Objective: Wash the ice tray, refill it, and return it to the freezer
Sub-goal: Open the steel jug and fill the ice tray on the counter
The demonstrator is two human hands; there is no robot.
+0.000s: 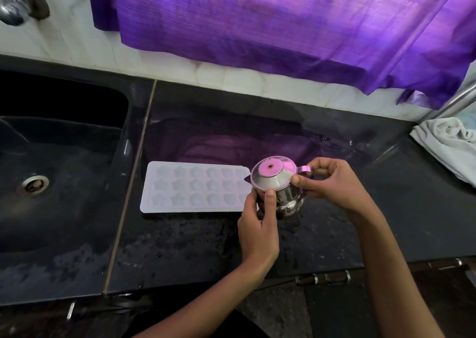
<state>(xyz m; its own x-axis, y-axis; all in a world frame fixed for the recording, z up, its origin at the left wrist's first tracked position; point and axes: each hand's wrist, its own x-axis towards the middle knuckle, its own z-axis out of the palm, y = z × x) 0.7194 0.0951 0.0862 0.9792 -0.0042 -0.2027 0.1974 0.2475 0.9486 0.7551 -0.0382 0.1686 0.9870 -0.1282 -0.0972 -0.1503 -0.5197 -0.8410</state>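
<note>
The left hand [258,224] is nearest, fingers curled round the body of a small steel jug [280,191], thumb pressed upright against its side. The right hand [328,180] grips the jug's handle [305,169] with curled fingers, its thumb against the rim of the lid [273,174]. The jug stands on the wet black counter [195,245], touching the right end of the white ice tray [195,187], which lies flat just beside the sink [59,178]. A purple curtain [283,21] hangs behind; a white cloth [448,142] lies far right.

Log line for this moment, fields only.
left hand grips jug body | right hand holds handle, thumb on lid | tray flat on counter
</note>
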